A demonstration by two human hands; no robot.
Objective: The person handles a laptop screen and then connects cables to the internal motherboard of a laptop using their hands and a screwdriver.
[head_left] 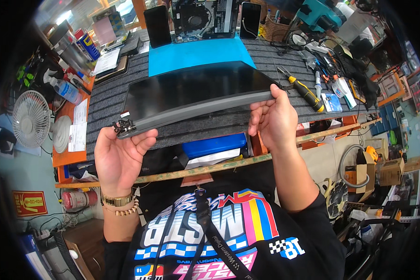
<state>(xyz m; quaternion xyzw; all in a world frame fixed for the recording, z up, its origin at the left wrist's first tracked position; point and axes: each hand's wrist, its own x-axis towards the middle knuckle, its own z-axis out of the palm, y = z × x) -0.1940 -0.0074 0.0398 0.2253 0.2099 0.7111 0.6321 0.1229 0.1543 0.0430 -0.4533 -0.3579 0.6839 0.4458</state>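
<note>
A laptop screen [196,88] is held between the two hands, its glossy black face up and its grey strip along the near side. The left hand [123,156] grips the near left corner, beside a hinge [123,126], with its fingers curled under the strip. The right hand [276,119] pinches the right end, thumb on top and the other fingers bent below the edge. The screen overlaps the near part of a bright blue mat [191,53] in the view; whether its far edge touches the mat cannot be told.

The counter [109,88] has a grey ribbed cover. At the far side, an opened laptop base [196,21] stands upright between two phone-like slabs, left [157,27] and right [250,19]. Just right of the screen lies a yellow and black screwdriver [307,94], with a tangle of cables [354,70] farther right. To the left are a spray bottle [66,89] and a white fan [31,116]. Near the counter's front, a blue case [214,145] sits below; cardboard boxes [391,172] stand on the right.
</note>
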